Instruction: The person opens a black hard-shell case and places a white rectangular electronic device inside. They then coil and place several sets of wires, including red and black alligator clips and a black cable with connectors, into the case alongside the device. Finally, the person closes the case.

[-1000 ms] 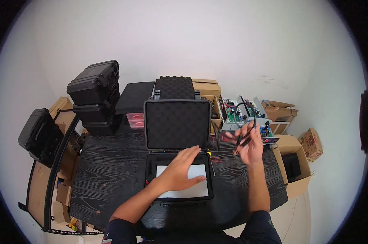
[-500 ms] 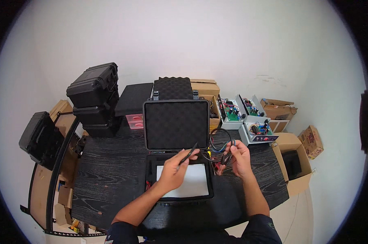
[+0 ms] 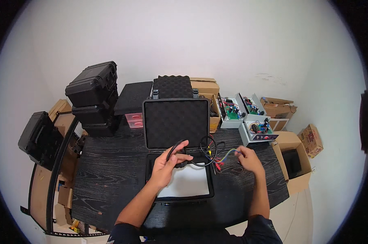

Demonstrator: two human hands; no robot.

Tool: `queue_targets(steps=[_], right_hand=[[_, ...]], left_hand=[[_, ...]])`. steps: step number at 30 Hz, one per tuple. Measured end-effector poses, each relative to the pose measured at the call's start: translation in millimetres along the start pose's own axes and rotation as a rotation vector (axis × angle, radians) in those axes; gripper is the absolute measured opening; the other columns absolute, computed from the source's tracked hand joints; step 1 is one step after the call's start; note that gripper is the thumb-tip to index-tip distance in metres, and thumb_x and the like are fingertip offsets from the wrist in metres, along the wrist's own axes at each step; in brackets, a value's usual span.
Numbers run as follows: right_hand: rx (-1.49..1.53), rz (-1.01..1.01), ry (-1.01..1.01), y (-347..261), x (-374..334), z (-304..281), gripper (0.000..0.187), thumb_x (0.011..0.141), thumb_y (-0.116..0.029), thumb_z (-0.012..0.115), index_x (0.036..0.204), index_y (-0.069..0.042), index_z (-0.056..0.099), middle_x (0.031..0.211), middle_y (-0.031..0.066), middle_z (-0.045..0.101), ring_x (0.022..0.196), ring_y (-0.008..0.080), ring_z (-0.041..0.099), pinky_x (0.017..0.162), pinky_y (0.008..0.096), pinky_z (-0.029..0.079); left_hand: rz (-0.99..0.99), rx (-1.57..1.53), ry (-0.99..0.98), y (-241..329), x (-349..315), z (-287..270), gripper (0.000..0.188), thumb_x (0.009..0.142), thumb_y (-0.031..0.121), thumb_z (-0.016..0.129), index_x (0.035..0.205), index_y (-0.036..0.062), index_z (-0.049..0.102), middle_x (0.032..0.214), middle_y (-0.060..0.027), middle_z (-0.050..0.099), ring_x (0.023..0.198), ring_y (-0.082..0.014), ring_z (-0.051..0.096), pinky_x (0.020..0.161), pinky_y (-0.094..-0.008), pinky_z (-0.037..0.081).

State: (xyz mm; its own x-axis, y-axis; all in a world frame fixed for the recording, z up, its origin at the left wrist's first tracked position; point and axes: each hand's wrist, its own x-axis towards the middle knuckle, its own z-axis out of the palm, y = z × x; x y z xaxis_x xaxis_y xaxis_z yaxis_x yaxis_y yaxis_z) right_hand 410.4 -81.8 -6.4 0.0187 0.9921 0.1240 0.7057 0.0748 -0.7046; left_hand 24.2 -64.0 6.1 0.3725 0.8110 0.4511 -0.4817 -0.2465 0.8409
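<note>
My left hand [image 3: 167, 164] is closed on a black cable [image 3: 203, 162] that loops out to the right over the case. Pinched in the fingers of my right hand [image 3: 249, 159] are thin coloured wires [image 3: 229, 152], yellow, green and blue among them. Red clips [image 3: 219, 165] hang near the middle of these wires, beside the case. Beneath my left hand lies an open black hard case [image 3: 213, 191], its lid raised and lined with dark foam [image 3: 176, 124]. A flat white panel [image 3: 188, 183] fills most of its base.
Black cases [image 3: 92, 97] are stacked at the back left. Open white boxes with circuit boards [image 3: 233, 112] stand at the back right. A cardboard box [image 3: 300, 183] with something black inside is by the table's right edge. Pink-fronted drawers [image 3: 135, 120] sit behind the case.
My right hand has moved slightly right and down, drawing the coloured wires out from the bundle. The black cable now loops between my hands, and my left hand has shifted a little left.
</note>
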Motion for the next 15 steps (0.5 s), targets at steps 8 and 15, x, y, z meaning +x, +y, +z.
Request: queue_targets(steps=[8, 15], right_hand=[[-0.381, 0.351, -0.329, 44.2, -10.0, -12.9, 0.036, 0.086, -0.007, 0.067, 0.121, -0.009, 0.077, 0.111, 0.0197, 0.079, 0.104, 0.0362, 0.076, 0.089, 0.0452, 0.058], [0.072, -0.458, 0.062, -86.5, -11.0, 6.0, 0.056, 0.084, -0.003, 0.067, 0.139, -0.004, 0.064, 0.152, 0.0215, 0.06, 0.139, 0.0355, 0.059, 0.114, 0.044, 0.05]], left_hand=[[0.034, -0.181, -0.003, -0.7, 3.4, -5.0, 0.047, 0.115, 0.029, 0.051, 0.153, 0.0024, 0.051, 0.161, -0.0251, 0.048, 0.122, -0.0341, 0.071, 0.104, -0.0491, 0.061], [-0.016, -0.239, -0.112, -1.0, -2.3, -7.7, 0.05, 0.115, 0.027, 0.051, 0.156, -0.0006, 0.048, 0.164, -0.0258, 0.045, 0.122, -0.0361, 0.071, 0.1, -0.0517, 0.063]])
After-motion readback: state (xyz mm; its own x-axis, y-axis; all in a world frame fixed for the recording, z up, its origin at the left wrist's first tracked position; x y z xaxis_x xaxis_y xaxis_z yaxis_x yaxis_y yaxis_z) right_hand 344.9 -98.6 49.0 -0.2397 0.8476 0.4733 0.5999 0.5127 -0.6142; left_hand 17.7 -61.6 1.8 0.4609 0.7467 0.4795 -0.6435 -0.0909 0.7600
